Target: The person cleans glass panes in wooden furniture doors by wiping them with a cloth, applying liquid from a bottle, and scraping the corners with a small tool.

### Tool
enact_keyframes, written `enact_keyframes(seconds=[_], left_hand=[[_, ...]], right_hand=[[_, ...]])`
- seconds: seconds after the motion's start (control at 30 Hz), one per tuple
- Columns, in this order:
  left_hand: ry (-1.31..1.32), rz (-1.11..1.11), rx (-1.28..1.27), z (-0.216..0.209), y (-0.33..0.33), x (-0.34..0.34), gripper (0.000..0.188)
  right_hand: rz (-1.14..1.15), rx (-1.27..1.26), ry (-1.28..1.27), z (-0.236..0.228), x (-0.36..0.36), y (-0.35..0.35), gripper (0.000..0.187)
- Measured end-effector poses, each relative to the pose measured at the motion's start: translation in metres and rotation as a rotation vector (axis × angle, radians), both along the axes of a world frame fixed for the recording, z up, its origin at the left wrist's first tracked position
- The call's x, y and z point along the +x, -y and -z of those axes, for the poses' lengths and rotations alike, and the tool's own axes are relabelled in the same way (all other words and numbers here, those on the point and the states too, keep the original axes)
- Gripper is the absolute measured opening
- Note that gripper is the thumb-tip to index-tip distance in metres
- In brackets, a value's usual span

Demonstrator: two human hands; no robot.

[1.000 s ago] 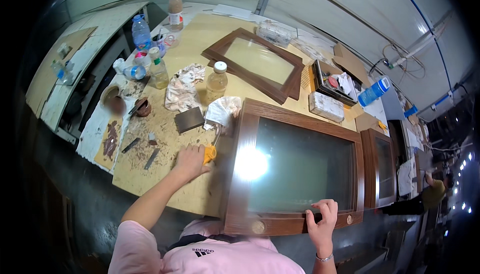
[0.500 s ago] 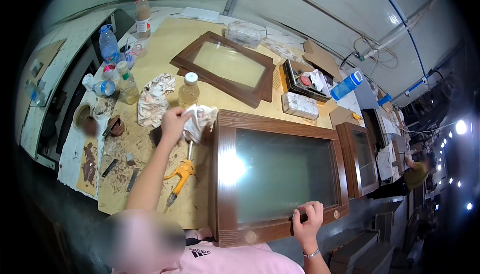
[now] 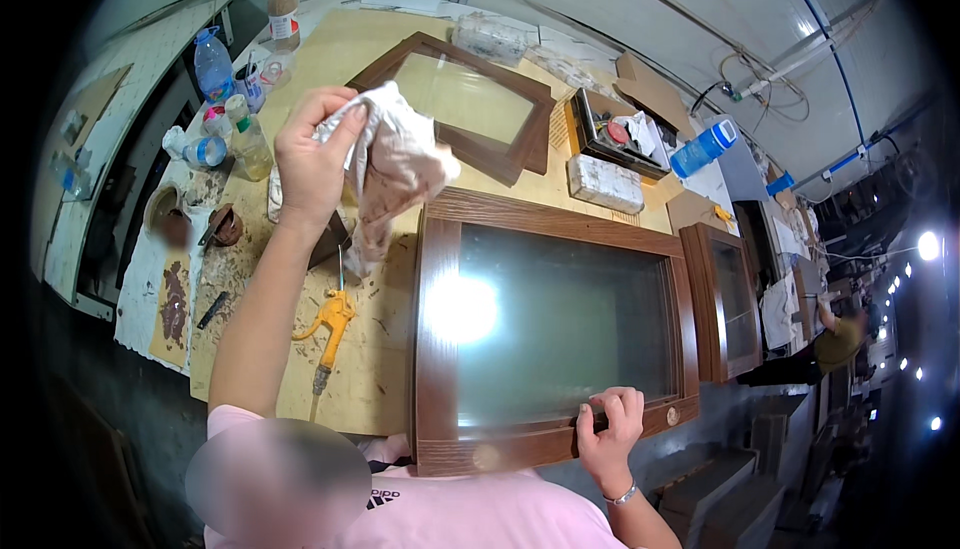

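2 bare hands were observed. The left forearm (image 3: pixel 262 319) extended forward, its hand, the left hand (image 3: pixel 308 169), raised with thumb and fingers pinched. The right hand (image 3: pixel 610 437) sat lower, fingers curled.

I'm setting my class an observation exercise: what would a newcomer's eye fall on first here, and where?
Probably the large brown-framed glass panel in the near centre, with a bright glare on its left part and the right hand at its near edge. Next might come the crumpled whitish cloth raised in the left hand, then the yellow tool lying left of the panel.
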State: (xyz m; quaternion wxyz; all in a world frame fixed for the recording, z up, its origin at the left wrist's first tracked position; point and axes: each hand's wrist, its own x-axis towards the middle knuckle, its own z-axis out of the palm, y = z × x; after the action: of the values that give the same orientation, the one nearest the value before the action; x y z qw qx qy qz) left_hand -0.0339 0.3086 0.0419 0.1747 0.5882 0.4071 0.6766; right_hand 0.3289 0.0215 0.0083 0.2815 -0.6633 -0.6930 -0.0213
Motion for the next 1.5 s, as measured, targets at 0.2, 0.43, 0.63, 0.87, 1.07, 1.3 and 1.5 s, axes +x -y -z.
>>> enact_keyframes(seconds=[0.2,0.43,0.63,0.87,1.07,1.3,1.5], left_hand=[[-0.404,0.106,0.201,-0.027,0.076,0.042,0.015],[-0.333,0.793,0.175,-0.011,0.191,0.144,0.02],[-0.295,0.828,-0.004,-0.017,0.175,0.068,0.018],[-0.478,-0.442,-0.707,0.13,0.155,-0.158,0.019],[-0.65,-0.633,-0.72,0.191,0.147,-0.162,0.026],[0.215,-0.053,-0.943,0.166,0.118,-0.15,0.036],[0.753,0.562,-0.756,0.081,0.127,-0.053,0.025]], right_hand=[[0.017,0.031,-0.021,0.002,0.007,0.003,0.017],[-0.272,0.011,-0.656,-0.032,-0.033,-0.016,0.077],[-0.316,-0.092,-0.497,-0.044,-0.005,-0.02,0.032],[-0.099,-0.11,-0.173,-0.05,-0.007,-0.023,0.028],[-0.251,-0.06,0.209,-0.051,-0.054,-0.037,0.037],[-0.179,-0.062,-0.122,-0.025,-0.019,-0.033,0.02],[-0.177,-0.074,0.09,-0.036,-0.019,-0.035,0.034]])
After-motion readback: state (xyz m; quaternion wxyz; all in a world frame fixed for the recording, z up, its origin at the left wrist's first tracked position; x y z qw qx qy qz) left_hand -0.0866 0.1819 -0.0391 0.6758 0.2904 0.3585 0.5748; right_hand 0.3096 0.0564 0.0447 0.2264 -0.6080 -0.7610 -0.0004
